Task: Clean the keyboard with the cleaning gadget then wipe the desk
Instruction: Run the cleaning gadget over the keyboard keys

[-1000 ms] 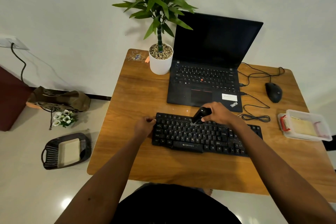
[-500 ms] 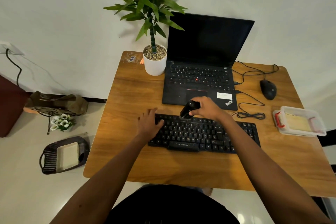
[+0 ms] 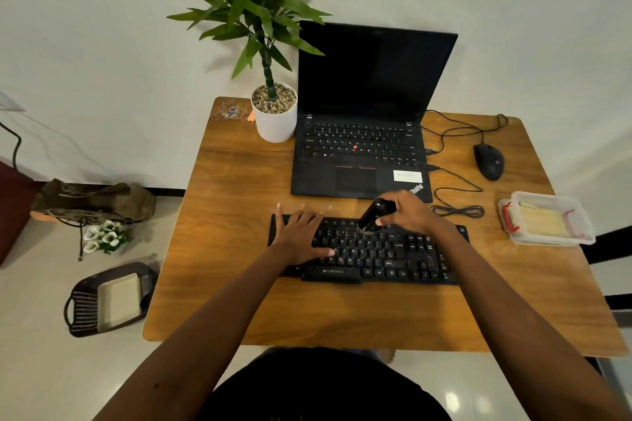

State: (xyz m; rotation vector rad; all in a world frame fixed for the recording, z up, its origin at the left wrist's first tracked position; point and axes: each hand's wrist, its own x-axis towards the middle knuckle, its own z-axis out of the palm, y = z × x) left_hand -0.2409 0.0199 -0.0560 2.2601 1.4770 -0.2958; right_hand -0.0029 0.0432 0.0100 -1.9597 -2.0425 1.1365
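I have the right hand (image 3: 408, 212) gripping the stubby black cleaning gadget (image 3: 374, 214) on the black plastic keyboard (image 3: 386, 256); the left hand (image 3: 301, 236) lies flat on its left end; the wooden worktop (image 3: 239, 181) looks unwiped, I think.

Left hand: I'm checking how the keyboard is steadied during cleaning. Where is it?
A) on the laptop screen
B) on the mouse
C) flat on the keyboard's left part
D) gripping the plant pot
C: the left hand lies with fingers spread on the left part of the keyboard, while the right hand grips the cleaning gadget over the top rows.
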